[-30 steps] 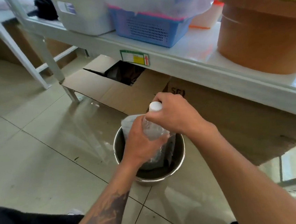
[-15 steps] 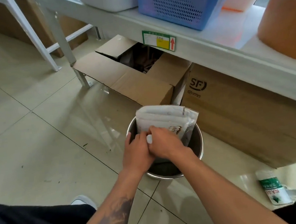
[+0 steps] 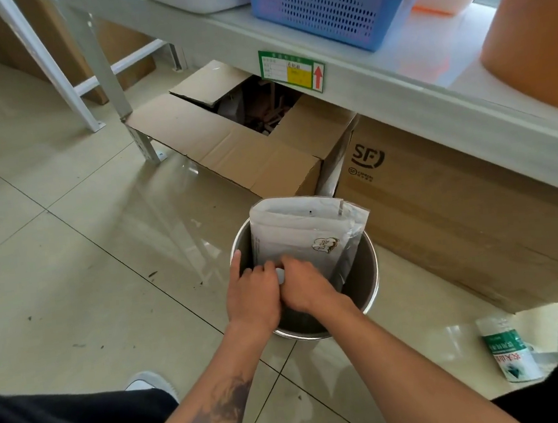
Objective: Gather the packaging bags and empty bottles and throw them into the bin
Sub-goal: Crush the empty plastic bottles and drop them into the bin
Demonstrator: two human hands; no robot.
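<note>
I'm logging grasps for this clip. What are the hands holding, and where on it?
Both hands press on a bottle's white cap inside the bin; the exact grip is hidden.

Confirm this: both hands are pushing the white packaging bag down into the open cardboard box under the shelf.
Wrong container. In the head view both hands, left hand and right hand, push the white packaging bag down into the round metal bin, not the open cardboard box under the shelf.

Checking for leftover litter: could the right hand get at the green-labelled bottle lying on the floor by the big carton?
Probably yes. The bottle lies on open floor on the right hand's side with nothing over it, but that hand is down in the bin now.
</note>
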